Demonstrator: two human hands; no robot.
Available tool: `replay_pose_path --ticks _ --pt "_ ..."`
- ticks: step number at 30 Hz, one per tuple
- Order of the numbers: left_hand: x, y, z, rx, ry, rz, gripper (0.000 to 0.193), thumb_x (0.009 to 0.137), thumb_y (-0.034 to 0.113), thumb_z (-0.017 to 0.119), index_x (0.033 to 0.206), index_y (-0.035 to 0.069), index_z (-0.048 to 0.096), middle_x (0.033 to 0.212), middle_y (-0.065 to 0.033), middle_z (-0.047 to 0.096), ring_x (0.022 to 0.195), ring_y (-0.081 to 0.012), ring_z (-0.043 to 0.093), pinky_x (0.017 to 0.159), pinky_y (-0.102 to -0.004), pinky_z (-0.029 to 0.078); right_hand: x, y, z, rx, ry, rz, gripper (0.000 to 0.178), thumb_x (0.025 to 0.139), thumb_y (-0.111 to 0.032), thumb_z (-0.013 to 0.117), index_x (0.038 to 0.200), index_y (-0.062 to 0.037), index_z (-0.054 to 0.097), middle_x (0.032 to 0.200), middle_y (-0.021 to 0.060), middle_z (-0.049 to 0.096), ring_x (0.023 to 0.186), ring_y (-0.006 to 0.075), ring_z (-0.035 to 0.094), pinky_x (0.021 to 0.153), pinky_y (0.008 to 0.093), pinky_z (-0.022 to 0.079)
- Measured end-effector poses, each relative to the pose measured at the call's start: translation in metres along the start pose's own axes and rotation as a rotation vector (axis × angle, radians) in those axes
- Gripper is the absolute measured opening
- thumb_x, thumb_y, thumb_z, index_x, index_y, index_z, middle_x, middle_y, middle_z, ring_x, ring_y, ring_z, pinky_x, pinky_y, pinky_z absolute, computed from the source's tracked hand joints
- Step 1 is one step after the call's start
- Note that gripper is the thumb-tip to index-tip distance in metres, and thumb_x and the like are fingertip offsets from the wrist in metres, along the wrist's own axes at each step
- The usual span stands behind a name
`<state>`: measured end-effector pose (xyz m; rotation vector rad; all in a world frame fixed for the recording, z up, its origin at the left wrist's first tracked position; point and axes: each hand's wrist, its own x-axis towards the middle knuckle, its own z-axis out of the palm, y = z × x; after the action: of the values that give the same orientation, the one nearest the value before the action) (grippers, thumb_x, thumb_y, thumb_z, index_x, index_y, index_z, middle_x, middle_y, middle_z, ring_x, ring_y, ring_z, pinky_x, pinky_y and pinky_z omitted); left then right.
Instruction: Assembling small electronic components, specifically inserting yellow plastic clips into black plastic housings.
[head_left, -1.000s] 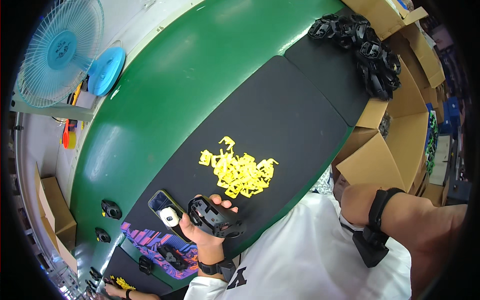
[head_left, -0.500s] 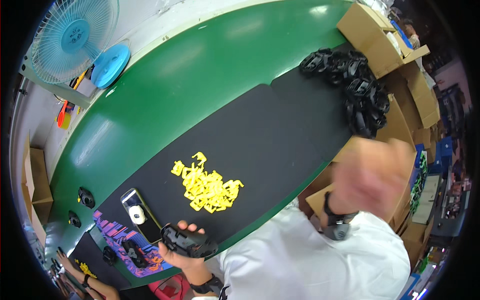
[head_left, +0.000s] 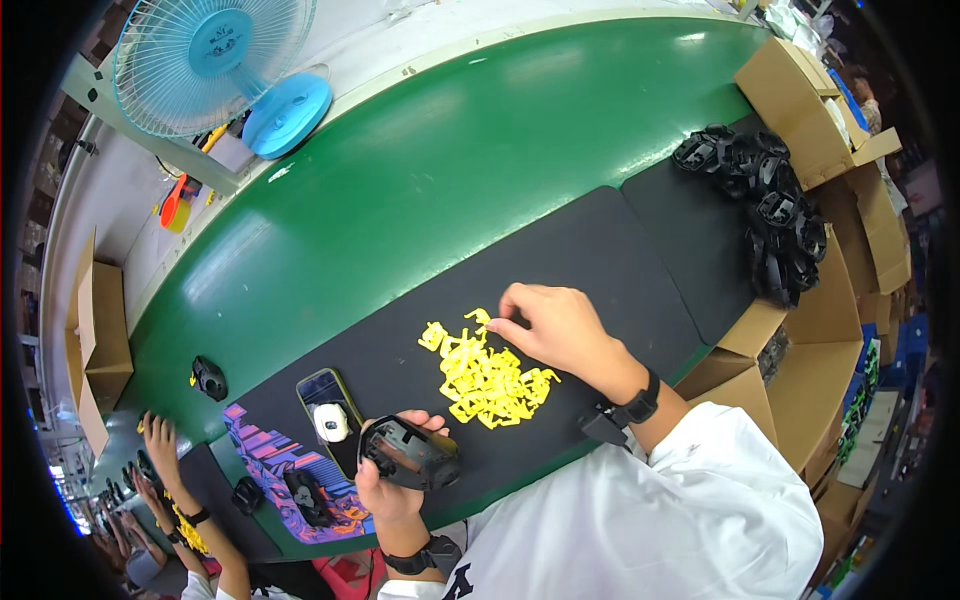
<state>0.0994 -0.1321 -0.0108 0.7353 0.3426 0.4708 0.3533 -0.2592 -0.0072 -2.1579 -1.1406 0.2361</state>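
Note:
My left hand (head_left: 395, 490) is closed round a black plastic shell (head_left: 410, 453), hollow and shaped like a computer mouse housing. It holds the shell tilted just above the mat's near edge. My right hand (head_left: 550, 325) reaches over a pile of small yellow plastic clips (head_left: 490, 385). Thumb and forefinger come together at a yellow clip on the pile's upper edge; its exact grip is partly hidden. Left of the pile, a phone (head_left: 318, 388) lies on the black mat (head_left: 600, 260) with a small white round object (head_left: 330, 423) on top.
A heap of black shells (head_left: 775, 210) lies at the far right, beside cardboard boxes (head_left: 800, 110). A patterned mat (head_left: 275, 470) bears a black part (head_left: 307, 497). On the green table (head_left: 430, 150), another black part (head_left: 208, 378) sits left. A co-worker's hand (head_left: 160, 448) and a blue fan (head_left: 220, 45) are also leftward.
My right hand has swung left from beside the boxes to the yellow pile. The shell in my left hand has turned, showing its hollow side. A co-worker's hand has risen at the left.

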Motion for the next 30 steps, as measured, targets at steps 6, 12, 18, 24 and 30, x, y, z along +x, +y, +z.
replay_pose_path --ticks 6,12,18,24,30 --pt "0.016 0.004 -0.007 0.123 -0.017 0.005 0.074 0.089 0.057 0.054 0.13 -0.004 0.048 0.128 -0.0256 0.054 0.116 -0.039 0.058 0.098 -0.0512 0.048 0.012 -0.007 0.026 -0.12 -0.124 0.063 0.03 0.082 -0.027 0.073 0.102 -0.0065 0.063 0.096 0.0086 0.061 0.087 0.0267 0.065 0.074 0.0372 0.053" --pt "0.027 0.0 0.0 0.05 -0.032 -0.041 0.067 0.091 0.06 0.05 0.124 0.002 0.05 0.13 -0.028 0.051 0.117 -0.0417 0.057 0.1 -0.0537 0.046 0.009 -0.015 -0.003 0.353 -0.165 0.209 0.026 0.081 -0.015 0.074 0.098 -0.0028 0.058 0.081 0.0088 0.069 0.072 0.019 0.07 0.063 0.0296 0.055" --pt "0.043 -0.008 0.012 0.211 -0.117 0.053 0.055 0.082 0.043 0.076 0.109 0.005 0.047 0.128 -0.0252 0.052 0.118 -0.0361 0.056 0.101 -0.0487 0.045 -0.019 -0.052 -0.036 0.33 -0.091 -0.214 0.032 0.084 -0.016 0.073 0.114 -0.0108 0.067 0.09 0.0055 0.069 0.072 0.0183 0.067 0.062 0.0276 0.054" --pt "0.056 -0.023 0.015 0.387 -0.138 0.248 0.065 0.069 0.027 0.089 0.109 0.006 0.043 0.126 -0.0247 0.054 0.117 -0.0341 0.057 0.101 -0.0461 0.046 -0.036 -0.071 -0.029 0.458 0.001 -0.26 0.03 0.08 -0.005 0.073 0.109 -0.0087 0.071 0.092 0.0052 0.071 0.077 0.0187 0.069 0.064 0.0267 0.056" --pt "0.055 -0.029 0.022 0.51 -0.081 0.357 0.084 0.062 0.024 0.093 0.123 0.004 0.038 0.124 -0.0256 0.055 0.117 -0.0314 0.057 0.101 -0.0418 0.046 -0.036 -0.065 -0.018 0.452 0.011 -0.374 0.024 0.079 -0.012 0.077 0.102 -0.0092 0.073 0.096 0.003 0.07 0.078 0.0168 0.069 0.068 0.0262 0.056"
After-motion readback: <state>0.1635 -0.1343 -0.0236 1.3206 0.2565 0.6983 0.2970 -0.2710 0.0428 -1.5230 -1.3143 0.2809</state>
